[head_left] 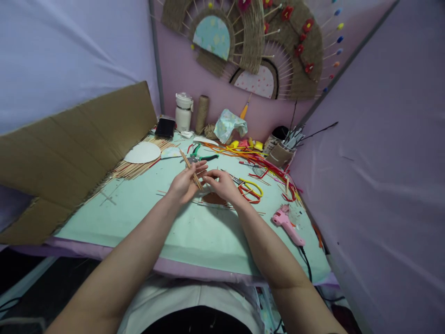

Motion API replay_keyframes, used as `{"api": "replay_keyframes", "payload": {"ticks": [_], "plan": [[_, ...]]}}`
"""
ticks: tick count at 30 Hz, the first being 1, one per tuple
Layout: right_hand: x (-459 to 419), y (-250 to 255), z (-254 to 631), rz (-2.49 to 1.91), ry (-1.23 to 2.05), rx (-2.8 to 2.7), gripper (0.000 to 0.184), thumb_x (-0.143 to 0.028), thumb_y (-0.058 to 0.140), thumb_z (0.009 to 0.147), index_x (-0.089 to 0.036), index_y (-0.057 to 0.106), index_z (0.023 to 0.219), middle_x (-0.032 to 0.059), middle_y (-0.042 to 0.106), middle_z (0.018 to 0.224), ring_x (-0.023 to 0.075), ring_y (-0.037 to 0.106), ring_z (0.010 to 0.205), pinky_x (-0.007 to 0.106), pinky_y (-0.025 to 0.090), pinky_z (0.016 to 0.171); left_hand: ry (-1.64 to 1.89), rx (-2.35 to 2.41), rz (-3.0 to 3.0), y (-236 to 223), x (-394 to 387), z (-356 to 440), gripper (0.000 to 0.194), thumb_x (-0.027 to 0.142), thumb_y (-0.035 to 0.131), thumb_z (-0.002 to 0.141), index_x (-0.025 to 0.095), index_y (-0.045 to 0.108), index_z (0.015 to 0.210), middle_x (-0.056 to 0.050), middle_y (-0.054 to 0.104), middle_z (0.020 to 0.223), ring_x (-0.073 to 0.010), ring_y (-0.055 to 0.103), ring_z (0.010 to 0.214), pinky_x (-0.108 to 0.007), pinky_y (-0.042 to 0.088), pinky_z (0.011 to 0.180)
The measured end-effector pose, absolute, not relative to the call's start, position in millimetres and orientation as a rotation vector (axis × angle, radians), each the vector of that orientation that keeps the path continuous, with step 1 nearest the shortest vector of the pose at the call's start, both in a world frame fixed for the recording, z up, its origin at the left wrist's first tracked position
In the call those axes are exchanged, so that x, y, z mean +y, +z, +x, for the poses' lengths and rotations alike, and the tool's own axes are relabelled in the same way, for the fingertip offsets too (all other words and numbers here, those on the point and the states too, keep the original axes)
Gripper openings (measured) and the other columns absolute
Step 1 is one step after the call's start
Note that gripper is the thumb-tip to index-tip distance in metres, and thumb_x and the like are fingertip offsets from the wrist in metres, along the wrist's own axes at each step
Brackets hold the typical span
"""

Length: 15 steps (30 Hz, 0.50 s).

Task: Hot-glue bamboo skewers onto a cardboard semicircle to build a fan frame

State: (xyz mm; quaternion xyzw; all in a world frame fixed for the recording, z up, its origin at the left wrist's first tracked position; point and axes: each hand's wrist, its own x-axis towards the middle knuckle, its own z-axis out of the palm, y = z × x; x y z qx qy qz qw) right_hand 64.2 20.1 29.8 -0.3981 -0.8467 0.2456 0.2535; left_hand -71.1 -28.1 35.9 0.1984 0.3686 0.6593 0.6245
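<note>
Wooden sticks [196, 180] cross the left hand [185, 183], its fingers stretched out.

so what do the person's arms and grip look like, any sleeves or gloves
The left forearm and right forearm are bare, with no sleeves over them. The left grip and right grip are ungloved human hands; no rings, bracelets or watch can be made out.

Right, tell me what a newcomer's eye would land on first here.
Probably the arched brown hanging with red flowers, high on the back wall. Next, perhaps, the pink glue gun toward the right side of the table, then the left hand, over the middle, holding thin sticks beside the right hand.
</note>
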Motion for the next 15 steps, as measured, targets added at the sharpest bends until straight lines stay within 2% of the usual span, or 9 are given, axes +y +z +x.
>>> {"api": "replay_keyframes", "payload": {"ticks": [2, 4, 7, 10, 15], "plan": [[18.6, 31.0, 64.6, -1.108, 0.641, -2.318, 0.023, -0.027, 0.053, 0.097, -0.02, 0.074, 0.1, -0.0005, 0.077, 0.094, 0.0133, 0.066, 0.084, 0.023, 0.045, 0.078, 1.481, 0.809, 0.49, 33.8, -28.6, -71.1, 0.026, 0.026, 0.046, 0.101, 0.015, 0.07, 0.102, -0.01, 0.07, 0.102, -0.016, 0.065, 0.079, -0.033, 0.056, 0.074], [19.8, 31.6, 67.4, -1.196, 0.552, -2.324, 0.027, -0.029, 0.049, 0.099, -0.02, 0.074, 0.103, 0.0023, 0.076, 0.1, 0.0149, 0.066, 0.089, 0.024, 0.044, 0.081, 1.544, 0.81, 0.472, 32.2, -27.6, -72.0, 0.022, 0.026, 0.05, 0.099, 0.015, 0.069, 0.095, -0.009, 0.069, 0.099, -0.0158, 0.065, 0.08, -0.034, 0.056, 0.074], [22.3, 29.3, 70.1, -1.366, 0.367, -2.356, 0.028, -0.032, 0.051, 0.099, -0.018, 0.074, 0.096, 0.0089, 0.075, 0.102, 0.0208, 0.064, 0.098, 0.031, 0.041, 0.087, 1.748, 0.893, 0.325, 32.0, -23.9, -75.5, 0.025, 0.026, 0.053, 0.098, 0.014, 0.063, 0.078, -0.004, 0.066, 0.083, -0.0123, 0.063, 0.075, -0.027, 0.055, 0.071], [21.3, 22.9, 64.1, -1.462, 0.217, -2.447, 0.029, -0.036, 0.055, 0.096, -0.017, 0.075, 0.09, 0.0138, 0.074, 0.1, 0.0264, 0.062, 0.104, 0.037, 0.037, 0.091, 1.805, 0.974, 0.207, 33.5, -20.7, -79.1, 0.029, 0.025, 0.053, 0.098, 0.014, 0.059, 0.073, -0.001, 0.06, 0.07, -0.0079, 0.056, 0.06, -0.019, 0.048, 0.06], [19.3, 12.5, 46.1, -1.506, 0.053, -2.572, 0.031, -0.032, 0.048, 0.099, -0.016, 0.075, 0.101, 0.0171, 0.073, 0.105, 0.0281, 0.059, 0.112, 0.04, 0.032, 0.095, 1.766, 0.99, 0.223, 34.5, -20.9, -78.8, 0.03, 0.021, 0.046, 0.1, 0.013, 0.058, 0.073, -0.001, 0.058, 0.067, -0.0071, 0.053, 0.056, -0.018, 0.044, 0.055]]}}
